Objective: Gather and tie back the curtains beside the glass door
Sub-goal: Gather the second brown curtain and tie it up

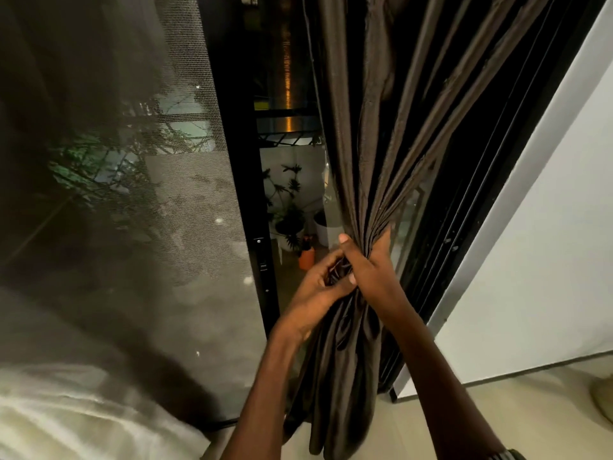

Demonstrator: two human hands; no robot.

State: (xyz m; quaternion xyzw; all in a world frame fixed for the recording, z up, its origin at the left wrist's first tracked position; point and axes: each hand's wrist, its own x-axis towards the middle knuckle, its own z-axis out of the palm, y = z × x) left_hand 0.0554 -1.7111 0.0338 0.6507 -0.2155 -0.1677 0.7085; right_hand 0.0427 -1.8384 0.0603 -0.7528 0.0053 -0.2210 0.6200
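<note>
head view | 1 camera | looks forward and down | close on hands [348, 277] | faces glass door [292, 194]

Both forearms bare, no sleeves in view. Left hand [318, 282] & right hand [368, 263]: no rings or gloves seen, nails short. Right forearm near btm edge: dark band [506, 454] w/ light stripes, poss. watch or cuff, can't tell which.
</note>
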